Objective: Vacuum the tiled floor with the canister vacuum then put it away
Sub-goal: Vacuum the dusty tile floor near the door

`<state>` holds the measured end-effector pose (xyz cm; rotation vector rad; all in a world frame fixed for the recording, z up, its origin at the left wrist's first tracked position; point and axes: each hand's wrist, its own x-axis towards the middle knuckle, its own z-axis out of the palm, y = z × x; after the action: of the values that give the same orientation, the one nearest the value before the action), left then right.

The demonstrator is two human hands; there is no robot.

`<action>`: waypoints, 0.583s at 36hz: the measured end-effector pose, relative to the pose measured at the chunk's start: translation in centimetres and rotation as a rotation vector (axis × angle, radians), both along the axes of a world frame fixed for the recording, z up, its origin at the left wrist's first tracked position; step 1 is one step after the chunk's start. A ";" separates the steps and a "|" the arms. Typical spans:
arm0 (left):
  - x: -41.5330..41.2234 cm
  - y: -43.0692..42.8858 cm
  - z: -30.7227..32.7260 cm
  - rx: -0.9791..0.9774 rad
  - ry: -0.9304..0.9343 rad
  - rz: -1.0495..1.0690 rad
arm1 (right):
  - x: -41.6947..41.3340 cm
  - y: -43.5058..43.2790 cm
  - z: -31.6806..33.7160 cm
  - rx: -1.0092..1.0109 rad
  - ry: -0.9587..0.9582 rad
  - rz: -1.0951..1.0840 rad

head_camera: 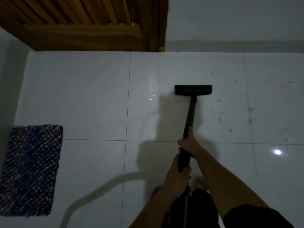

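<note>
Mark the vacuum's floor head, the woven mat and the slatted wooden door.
floor head [193, 89]: head view, centre of the black bar, where the wand joins.
woven mat [31, 170]: head view, middle of the weave.
slatted wooden door [82, 15]: head view, on the slats.

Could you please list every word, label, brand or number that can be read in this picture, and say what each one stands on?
None: no readable text appears anywhere in the picture.
The black vacuum floor head and black vacuum wand show no label or brand in this dim view.
The blue woven mat, brown slatted wooden door and white floor tiles bear no writing.
</note>
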<state>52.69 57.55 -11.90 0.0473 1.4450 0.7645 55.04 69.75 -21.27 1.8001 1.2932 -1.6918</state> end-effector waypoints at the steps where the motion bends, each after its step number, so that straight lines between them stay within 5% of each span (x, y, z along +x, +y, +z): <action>1: -0.2 0.7 -0.2 -0.006 -0.006 0.005 | -0.2 0.7 -0.1 0.007 0.003 0.007; 21: -2.2 16.2 1.4 0.014 0.012 0.133 | -3.1 15.6 1.0 0.092 0.041 0.089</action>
<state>50.52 73.74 -10.51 -0.0344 1.4650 0.8841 51.96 85.31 -20.29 1.7388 1.4682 -1.6551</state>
